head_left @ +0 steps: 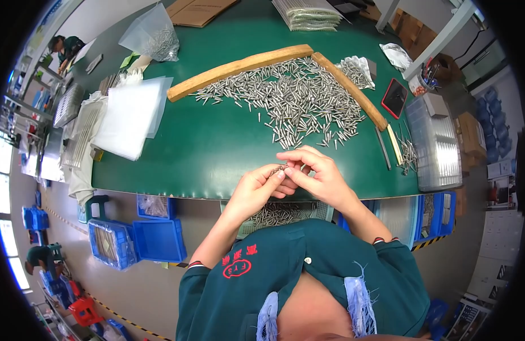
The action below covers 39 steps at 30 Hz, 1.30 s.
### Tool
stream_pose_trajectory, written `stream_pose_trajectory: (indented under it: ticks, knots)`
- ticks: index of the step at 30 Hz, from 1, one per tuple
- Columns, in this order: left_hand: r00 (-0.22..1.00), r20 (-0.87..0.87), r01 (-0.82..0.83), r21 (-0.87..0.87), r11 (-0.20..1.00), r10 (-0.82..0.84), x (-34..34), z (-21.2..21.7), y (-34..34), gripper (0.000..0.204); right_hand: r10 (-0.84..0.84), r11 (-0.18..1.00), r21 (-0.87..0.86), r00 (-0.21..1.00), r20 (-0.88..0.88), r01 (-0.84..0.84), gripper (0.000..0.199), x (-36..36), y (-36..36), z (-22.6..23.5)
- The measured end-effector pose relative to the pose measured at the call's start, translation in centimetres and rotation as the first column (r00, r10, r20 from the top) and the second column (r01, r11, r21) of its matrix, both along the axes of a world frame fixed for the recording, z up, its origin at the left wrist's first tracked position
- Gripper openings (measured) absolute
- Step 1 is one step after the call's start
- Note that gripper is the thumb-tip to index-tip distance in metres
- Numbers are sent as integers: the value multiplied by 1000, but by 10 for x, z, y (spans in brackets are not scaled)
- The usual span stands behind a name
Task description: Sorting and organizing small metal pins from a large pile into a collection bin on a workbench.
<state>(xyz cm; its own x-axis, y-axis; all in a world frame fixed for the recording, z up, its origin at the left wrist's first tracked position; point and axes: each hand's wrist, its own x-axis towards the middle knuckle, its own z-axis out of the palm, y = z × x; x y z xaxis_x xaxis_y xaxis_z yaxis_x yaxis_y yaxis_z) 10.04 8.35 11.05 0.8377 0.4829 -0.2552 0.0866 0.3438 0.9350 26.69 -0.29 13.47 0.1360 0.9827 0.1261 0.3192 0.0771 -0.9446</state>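
My left hand [258,190] and my right hand [318,173] meet at the near edge of the green table [205,148]. Between their fingertips they pinch a small bunch of thin metal pins [277,168], held level just above the table edge. A large heap of the same metal pins [296,102] lies spread on the table beyond my hands, fenced by two wooden strips [239,69] that form a corner. A tray holding more pins [279,215] sits below my hands, under the table edge.
A stack of clear plastic sheets [132,113] lies at the left, a bag of pins [154,40] behind it. A ribbed clear tray [435,145], loose pins [409,154] and a dark phone [394,98] are on the right. Blue bins [137,238] stand on the floor.
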Motion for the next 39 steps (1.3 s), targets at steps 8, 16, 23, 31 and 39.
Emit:
stream_pose_trajectory:
  ticks: [8,16,23,31,39]
  knots:
    - [1000,-16,-2,124,992,4,-3,3,2,27,2,1000,19,994,110,-4,23,1,-1,2]
    - [999,-54,9,7,1000,-9,-1,9,1,29,-20,997,-68,996,85,26,27,0,-2,9]
    - [999,-44,5,26,1000,-4,-2,4,2,30,-12,996,-90,998,67,18,27,1,-3,11]
    - [998,-66,3,102,995,3,-2,1,4,26,4,1000,-3,990,144,-4,23,-2,0,3]
    - [970,-240,121,335,935,-40,-1,1,10,19,46,988,132,965,256,-83,17,-4,5,-13]
